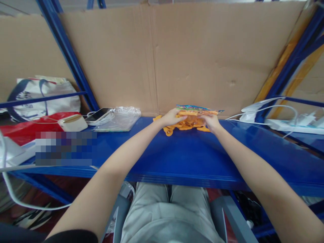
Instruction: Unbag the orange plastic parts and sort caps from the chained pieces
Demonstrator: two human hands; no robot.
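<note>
Both hands are stretched out to the back of the blue shelf. Between them is an orange packet (189, 113) with a colourful blue printed strip along its far edge. My left hand (174, 117) grips its left side, with the thumb laid toward the middle. Closed on its right side is my right hand (212, 121). Under and around the hands lie several loose orange plastic pieces (168, 131), some with round ends. What exactly the packet contains is too small to make out.
Clear plastic bags (118, 119) and a phone (101, 114) with a white cable lie to the left. Beyond them are a white box (73, 122), red bag (30, 126) and canvas bag (48, 96). Cardboard (189, 54) stands behind; a power strip (291, 125) is at right.
</note>
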